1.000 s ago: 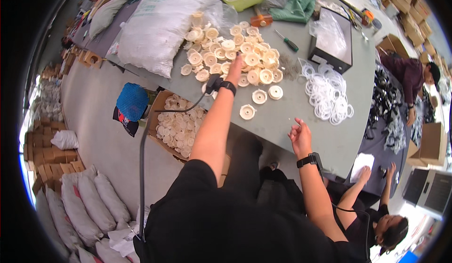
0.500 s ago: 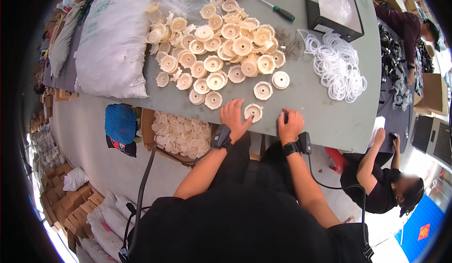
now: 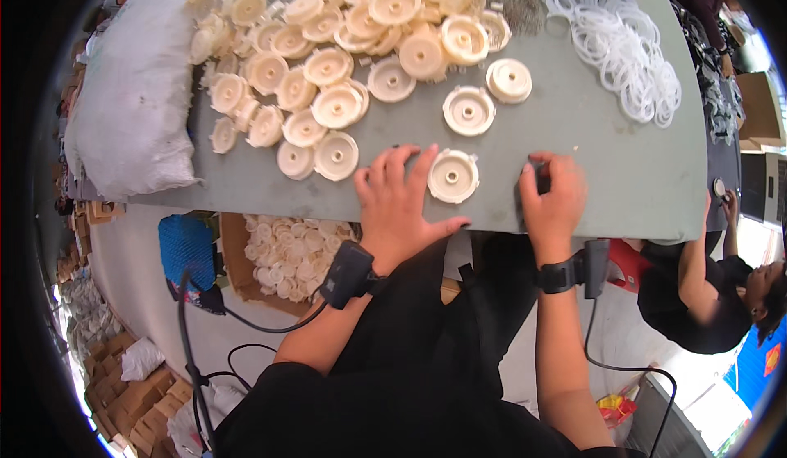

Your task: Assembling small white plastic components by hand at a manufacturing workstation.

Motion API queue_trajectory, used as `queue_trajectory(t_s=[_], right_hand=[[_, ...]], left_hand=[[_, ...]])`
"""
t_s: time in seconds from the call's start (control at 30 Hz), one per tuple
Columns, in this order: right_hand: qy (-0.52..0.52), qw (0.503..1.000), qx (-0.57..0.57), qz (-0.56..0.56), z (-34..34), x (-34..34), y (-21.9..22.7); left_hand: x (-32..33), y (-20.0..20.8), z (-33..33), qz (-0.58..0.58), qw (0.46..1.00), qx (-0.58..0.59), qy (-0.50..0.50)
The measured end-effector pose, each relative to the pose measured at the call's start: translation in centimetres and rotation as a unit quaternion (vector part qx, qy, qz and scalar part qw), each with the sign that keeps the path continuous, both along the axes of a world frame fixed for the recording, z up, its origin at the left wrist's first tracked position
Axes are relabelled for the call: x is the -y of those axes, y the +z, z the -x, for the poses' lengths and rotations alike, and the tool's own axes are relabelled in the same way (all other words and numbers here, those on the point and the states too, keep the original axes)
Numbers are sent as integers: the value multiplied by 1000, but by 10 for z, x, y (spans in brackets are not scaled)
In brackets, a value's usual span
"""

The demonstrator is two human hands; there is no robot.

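Observation:
A round cream plastic cap (image 3: 453, 177) lies by itself near the table's front edge, hollow side up with a small hub in its middle. My left hand (image 3: 392, 208) is just left of it, fingers spread and thumb stretched out, holding nothing. To the cap's right rests my right hand (image 3: 559, 200), its fingers curled in toward the thumb. A dark patch shows between thumb and forefinger; whether it is a small object or shadow is unclear. Two more caps, one hollow side up (image 3: 469, 111) and one face down (image 3: 509, 80), lie just beyond.
A heap of cream caps (image 3: 336, 107) covers the table's (image 3: 607, 187) left and middle. White rings (image 3: 627, 56) are piled at far right, with small metal springs (image 3: 512, 7) behind. A white sack (image 3: 135, 105) stands left. Below is a carton of parts (image 3: 287, 253); a co-worker (image 3: 697, 294) sits right.
The view has moved closer to the table. My left hand has come off the near cap, fingers spreading and thumb swinging out. My right hand stays curled by the table's edge.

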State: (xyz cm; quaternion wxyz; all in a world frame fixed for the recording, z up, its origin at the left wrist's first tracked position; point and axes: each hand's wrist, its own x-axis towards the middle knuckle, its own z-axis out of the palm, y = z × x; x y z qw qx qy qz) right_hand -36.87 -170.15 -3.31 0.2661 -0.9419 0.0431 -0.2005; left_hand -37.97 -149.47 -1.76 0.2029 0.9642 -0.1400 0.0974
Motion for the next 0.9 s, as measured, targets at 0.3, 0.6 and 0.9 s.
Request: queue_trajectory(t_s=[0.3,0.6,0.9], right_hand=[[-33,996,82,1,5,4,-9],[-52,996,73,13,8,-3,-10],[23,982,-49,-178,-22,16,13]], left_hand=[[5,-25,10,46,989,133,33],[-14,-24,20,137,979,149,14],[-34,-16,-19,253,962,47,-93]])
